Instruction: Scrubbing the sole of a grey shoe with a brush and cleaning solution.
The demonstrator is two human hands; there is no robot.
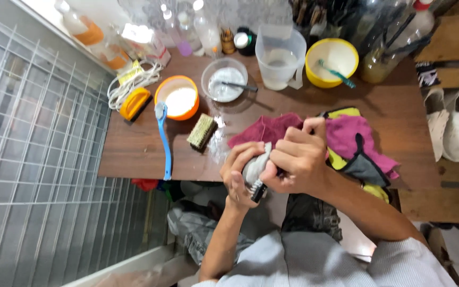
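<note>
My left hand [236, 172] grips a white and grey shoe [254, 171] at the near edge of the brown table [144, 149]. My right hand [297, 157] is closed over the shoe from the right, fingers curled tight; whether it also holds a cloth or a small tool is hidden. A dark sole edge shows below my fingers. A maroon cloth [264, 129] lies just behind my hands.
A pink cloth [346, 133] with yellow and grey rags lies at right. Also on the table: bristle brush [202, 131], blue long-handled brush [164, 141], orange bowl [177, 96], clear bowl [224, 79], plastic jug [279, 57], yellow bowl [331, 61]. White shoes [452, 127] stand far right.
</note>
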